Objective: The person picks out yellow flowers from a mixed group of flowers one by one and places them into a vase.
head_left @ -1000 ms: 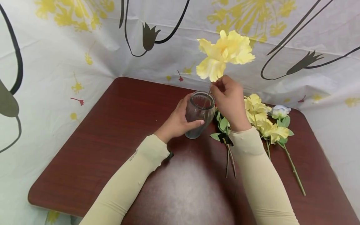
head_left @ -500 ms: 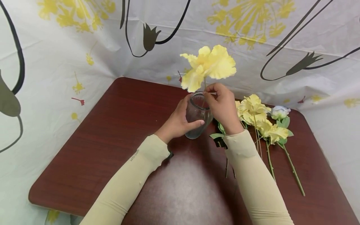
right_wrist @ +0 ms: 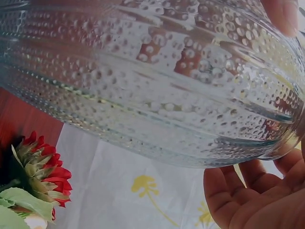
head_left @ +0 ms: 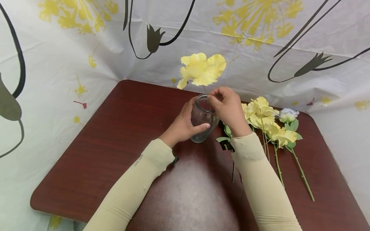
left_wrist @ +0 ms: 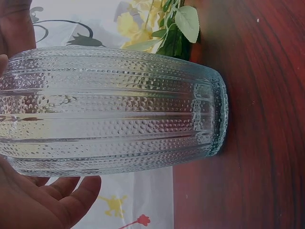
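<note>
Left hand (head_left: 182, 123) grips the glass vase (head_left: 203, 117), likely fragile, best held mid-body; right hand (head_left: 228, 106) pinches the yellow flower (head_left: 203, 69).

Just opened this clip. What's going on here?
A person steadies a glass vase with the left hand, gripping its side. Their right hand is at the rim, where a yellow flower stands above the vase, its stem leading to the mouth. Whether that hand pinches the stem isn't clear. More yellow flowers and a whitish one lie on the table to the person's right; the right wrist view also shows a red flower.
</note>
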The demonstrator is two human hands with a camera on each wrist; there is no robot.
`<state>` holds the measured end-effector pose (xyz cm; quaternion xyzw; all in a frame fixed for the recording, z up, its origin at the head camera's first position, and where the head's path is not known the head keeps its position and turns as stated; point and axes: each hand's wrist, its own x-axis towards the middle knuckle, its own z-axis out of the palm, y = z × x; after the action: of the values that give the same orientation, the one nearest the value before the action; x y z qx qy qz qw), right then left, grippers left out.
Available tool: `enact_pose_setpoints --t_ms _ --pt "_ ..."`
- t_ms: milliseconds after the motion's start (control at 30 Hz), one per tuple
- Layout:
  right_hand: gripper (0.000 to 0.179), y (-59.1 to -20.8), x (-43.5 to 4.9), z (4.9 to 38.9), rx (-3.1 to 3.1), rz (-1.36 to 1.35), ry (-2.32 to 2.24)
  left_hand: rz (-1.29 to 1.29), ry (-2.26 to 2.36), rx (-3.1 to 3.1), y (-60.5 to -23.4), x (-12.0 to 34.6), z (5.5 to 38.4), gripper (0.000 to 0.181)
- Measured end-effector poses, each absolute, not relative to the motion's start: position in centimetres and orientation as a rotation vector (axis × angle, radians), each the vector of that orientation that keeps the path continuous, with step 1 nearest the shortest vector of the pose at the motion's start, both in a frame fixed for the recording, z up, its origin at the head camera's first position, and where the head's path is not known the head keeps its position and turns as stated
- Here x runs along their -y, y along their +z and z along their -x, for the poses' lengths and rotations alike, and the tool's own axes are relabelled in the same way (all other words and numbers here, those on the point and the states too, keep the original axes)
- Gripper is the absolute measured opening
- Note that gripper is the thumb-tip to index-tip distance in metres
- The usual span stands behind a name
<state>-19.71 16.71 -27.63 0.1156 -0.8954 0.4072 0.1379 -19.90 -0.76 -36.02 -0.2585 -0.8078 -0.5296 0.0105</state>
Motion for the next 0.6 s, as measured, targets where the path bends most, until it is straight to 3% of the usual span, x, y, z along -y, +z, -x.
enact_pose_setpoints --t_ms 233,600 --pt "0.016 -27.6 -17.0 19.6 2.603 -0.321 1.201 0.776 -1.645 2.541 -36.0 0.7 19.8 0.1" --pt "0.036 -27.6 -19.3 17.8 2.478 -0.255 1.325 0.756 -1.666 2.537 -36.2 0.7 19.6 0.103"
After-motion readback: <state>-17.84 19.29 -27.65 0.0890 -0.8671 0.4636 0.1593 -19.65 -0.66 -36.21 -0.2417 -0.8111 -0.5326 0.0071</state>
